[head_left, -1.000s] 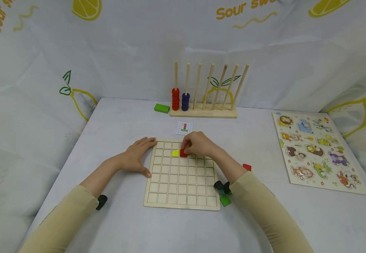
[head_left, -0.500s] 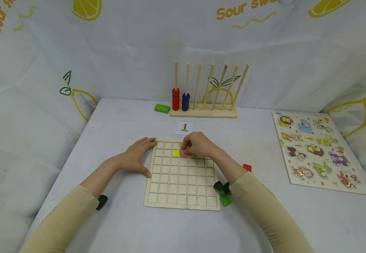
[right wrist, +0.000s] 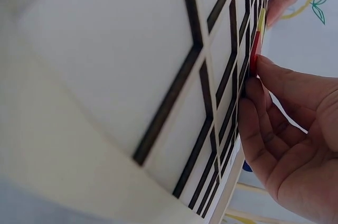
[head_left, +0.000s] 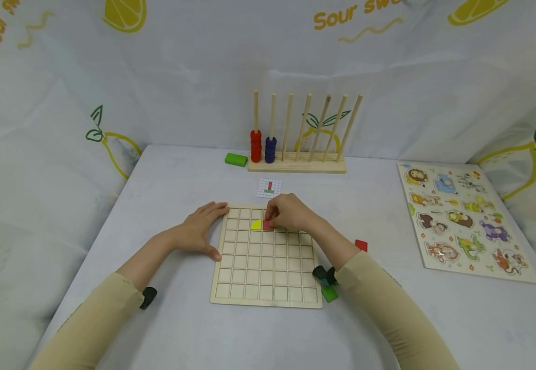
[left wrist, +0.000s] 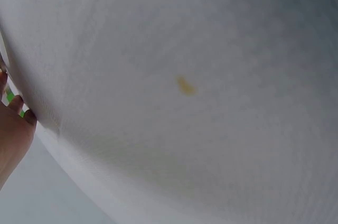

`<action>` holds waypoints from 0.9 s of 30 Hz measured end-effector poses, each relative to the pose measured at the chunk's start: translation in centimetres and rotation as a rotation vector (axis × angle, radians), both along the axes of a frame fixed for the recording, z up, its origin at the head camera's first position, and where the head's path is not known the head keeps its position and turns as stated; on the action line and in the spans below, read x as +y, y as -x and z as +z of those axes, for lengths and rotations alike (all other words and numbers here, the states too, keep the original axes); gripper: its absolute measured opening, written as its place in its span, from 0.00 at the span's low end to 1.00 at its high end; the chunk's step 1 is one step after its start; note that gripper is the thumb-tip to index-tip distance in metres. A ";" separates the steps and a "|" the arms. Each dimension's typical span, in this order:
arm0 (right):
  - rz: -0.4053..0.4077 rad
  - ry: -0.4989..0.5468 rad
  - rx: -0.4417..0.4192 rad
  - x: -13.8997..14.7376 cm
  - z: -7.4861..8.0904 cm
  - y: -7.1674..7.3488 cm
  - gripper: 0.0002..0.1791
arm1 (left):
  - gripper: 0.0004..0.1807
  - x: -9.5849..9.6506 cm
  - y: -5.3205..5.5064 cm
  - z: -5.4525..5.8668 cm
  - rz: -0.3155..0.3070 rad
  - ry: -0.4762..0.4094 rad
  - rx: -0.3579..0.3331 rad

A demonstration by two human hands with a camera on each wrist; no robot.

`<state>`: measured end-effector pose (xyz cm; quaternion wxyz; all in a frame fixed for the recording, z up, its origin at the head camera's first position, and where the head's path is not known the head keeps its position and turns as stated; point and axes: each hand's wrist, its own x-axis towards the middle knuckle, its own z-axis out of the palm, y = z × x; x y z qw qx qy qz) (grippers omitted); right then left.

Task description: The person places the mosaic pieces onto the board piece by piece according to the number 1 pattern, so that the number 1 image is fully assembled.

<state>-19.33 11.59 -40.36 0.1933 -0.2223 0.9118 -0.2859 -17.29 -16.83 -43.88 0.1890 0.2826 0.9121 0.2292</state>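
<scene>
A wooden grid board (head_left: 251,277) lies flat on the white table. My left hand (head_left: 196,231) rests along its left edge, thumb and fingers spread. At the board's upper middle, my right hand (head_left: 291,212) pinches a red square tile (head_left: 267,225) between thumb and fingers. The right wrist view has the thumb on the face of the red tile (right wrist: 255,49), and the other fingers curled beside it. Just left of it sits a yellow tile (head_left: 256,225) with a slanted corner, in a grid cell. A small printed pattern card (head_left: 270,188) lies behind the board.
At the back stands a peg rack (head_left: 297,165) with red and blue beads, beside a green block (head_left: 236,160). Near the right forearm lie a red tile (head_left: 361,245) and a green tile (head_left: 329,293). An animal puzzle board (head_left: 462,221) occupies the right side.
Both hands stay in nearly the same place. The red tile's face looks lighter than a second ago. The head view has shifted very slightly.
</scene>
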 end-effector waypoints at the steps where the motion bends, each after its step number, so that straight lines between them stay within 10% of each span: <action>1: 0.002 -0.001 0.002 0.0 0.0 0.0 0.02 | 0.68 0.0 0.0 0.0 -0.001 0.001 0.005; 27: -0.041 -0.016 0.026 3.5 2.1 0.9 0.08 | 0.68 -0.1 0.0 -0.1 0.002 -0.012 0.002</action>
